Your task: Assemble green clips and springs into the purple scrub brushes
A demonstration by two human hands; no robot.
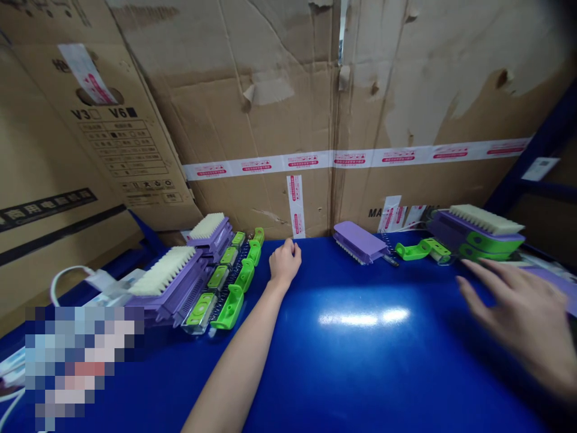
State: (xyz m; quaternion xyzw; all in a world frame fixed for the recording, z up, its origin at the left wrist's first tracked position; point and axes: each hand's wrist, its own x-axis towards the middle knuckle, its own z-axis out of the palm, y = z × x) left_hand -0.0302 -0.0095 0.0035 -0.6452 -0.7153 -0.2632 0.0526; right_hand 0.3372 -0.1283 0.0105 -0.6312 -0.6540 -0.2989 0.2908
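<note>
My left hand [285,261] reaches far forward over the blue table [351,361], fingers curled into a loose fist near the cardboard wall, holding nothing that I can see. Just left of it lies a row of green clips [238,282] beside purple brushes with white bristles [169,279]. My right hand [518,310] hovers open at the right, fingers spread, a little blurred. Beyond it sit a purple and green brush [482,231] and a loose green clip [417,249]. A purple brush lying bristles-down [358,240] rests between the two hands.
Large taped cardboard boxes [279,120] wall off the back and left. A white cable [67,276] loops at the left edge. A blue shelf frame [536,156] rises at the right. A bright light glare falls on the middle of the table.
</note>
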